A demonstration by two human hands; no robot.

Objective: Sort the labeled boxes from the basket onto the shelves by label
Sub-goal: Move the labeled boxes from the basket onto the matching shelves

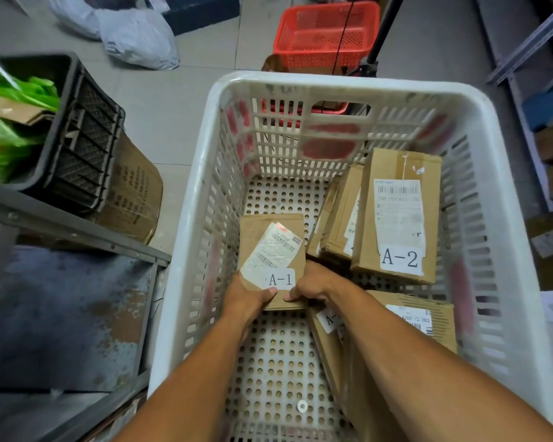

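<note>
The A-1 box (270, 250) was gripped at its near end by both the left hand (248, 295) and right hand (310, 283), low inside the white basket (201, 173). The A-2 box (398, 215) and others were left unsorted there.

Floor (186, 100): grey tiles.
On the floor: white basket (479, 100), red basket (326, 30), grey bags (134, 36), flat cardboard (134, 193).
Left shelf (58, 314): carried a black crate (80, 138).
</note>
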